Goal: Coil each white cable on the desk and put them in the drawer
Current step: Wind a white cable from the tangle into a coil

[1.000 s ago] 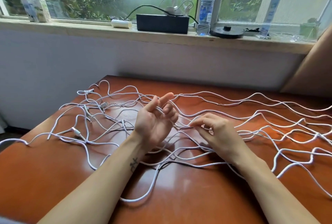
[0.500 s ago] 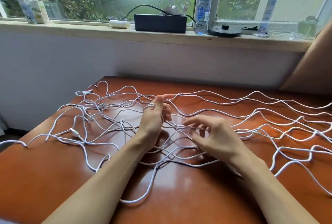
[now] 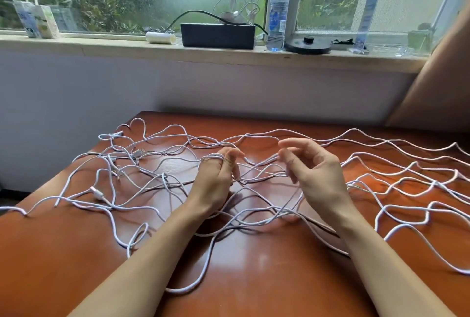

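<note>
Several long white cables [image 3: 142,189] lie tangled across the reddish wooden desk [image 3: 254,278], running off its left and right sides. My left hand [image 3: 216,184] is at the middle of the desk, fingers curled, with a loop of white cable wound over them. My right hand [image 3: 315,177] is raised just right of it, fingers bent, and a strand rises from the left hand to its fingertips. A USB plug [image 3: 138,152] and a small connector [image 3: 98,193] lie in the left part of the tangle. No drawer is in sight.
Behind the desk is a grey wall under a windowsill holding a black box [image 3: 217,35] with leads, a water bottle [image 3: 278,11], a black disc [image 3: 307,46], a white roll [image 3: 160,37] and cartons [image 3: 38,20]. The desk's left edge drops off.
My left hand has turned from palm up with straight fingers to curled fingers with cable wound over them. My right hand has lifted off the desk and carried a strand upward.
</note>
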`<state>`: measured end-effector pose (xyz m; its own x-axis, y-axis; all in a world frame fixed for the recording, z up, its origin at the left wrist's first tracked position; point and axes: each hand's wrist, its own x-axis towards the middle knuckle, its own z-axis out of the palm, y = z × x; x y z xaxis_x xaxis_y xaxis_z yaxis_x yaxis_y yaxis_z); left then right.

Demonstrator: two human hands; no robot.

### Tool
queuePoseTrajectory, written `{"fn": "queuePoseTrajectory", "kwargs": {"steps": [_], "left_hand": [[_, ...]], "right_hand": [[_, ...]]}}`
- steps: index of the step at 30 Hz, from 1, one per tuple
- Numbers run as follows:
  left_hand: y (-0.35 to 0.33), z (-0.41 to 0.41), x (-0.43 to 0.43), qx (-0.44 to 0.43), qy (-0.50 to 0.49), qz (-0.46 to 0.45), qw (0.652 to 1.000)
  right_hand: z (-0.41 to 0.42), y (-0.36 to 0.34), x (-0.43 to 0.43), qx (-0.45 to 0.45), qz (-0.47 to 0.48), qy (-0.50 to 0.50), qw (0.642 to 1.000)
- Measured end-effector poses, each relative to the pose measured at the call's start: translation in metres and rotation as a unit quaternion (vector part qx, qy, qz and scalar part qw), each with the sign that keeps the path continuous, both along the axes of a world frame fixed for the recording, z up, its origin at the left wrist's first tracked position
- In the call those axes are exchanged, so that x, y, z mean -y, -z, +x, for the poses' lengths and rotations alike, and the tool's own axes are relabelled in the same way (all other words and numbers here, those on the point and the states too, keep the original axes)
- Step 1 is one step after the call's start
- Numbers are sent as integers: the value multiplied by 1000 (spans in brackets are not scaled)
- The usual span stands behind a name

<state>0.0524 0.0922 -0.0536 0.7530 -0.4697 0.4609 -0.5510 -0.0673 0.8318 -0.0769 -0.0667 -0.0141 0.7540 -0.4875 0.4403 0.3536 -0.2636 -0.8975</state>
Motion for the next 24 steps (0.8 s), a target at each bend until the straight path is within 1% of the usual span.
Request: {"fn": "queuePoseTrajectory", "kwargs": {"steps": [3,4,7,9,10,11,12,13,14,15,18,20,22,24], "left_hand": [[3,5,-2,18,-36,44,998],[2,3,-3,20,-47,59,997],[-4,-5,-6,26,-53,115,992],[-5,-8,-8,50,-39,128,990],[-5,-9,-9,70,-33,136,988],[-5,-9,-10,88,-29,146,985],[-5,-9,-10,99,-26,155,983],[-5,-9,-10,105,-25,159,981],[-6,-10,-10,110,-26,160,981],[-6,-11,-10,114,-31,161,980],[-7,-13,-10,112,-53,158,980],[-8,-12,-11,106,-71,153,980],[-9,-11,-10,102,-101,152,978],[-10,-10,-10,95,-142,137,976]], "right_hand": [[-1,-5,-4,17,121,-42,992],[-2,-6,-6,15,142,-47,989],[-2,-4,-6,16,138,-24,990],[-3,-2,-6,18,103,10,995],[-4,-1,-5,18,65,38,997],[-4,1,-3,19,3,75,997],[-4,3,-1,21,-78,122,989],[-4,5,0,23,-158,165,973],[-4,8,0,26,-218,201,955],[-4,9,0,30,-249,226,941],[-5,7,2,31,-275,277,920],[-6,7,4,-4,-278,295,914],[-6,8,6,-50,-268,297,915],[-4,9,7,-75,-251,282,923]]}}
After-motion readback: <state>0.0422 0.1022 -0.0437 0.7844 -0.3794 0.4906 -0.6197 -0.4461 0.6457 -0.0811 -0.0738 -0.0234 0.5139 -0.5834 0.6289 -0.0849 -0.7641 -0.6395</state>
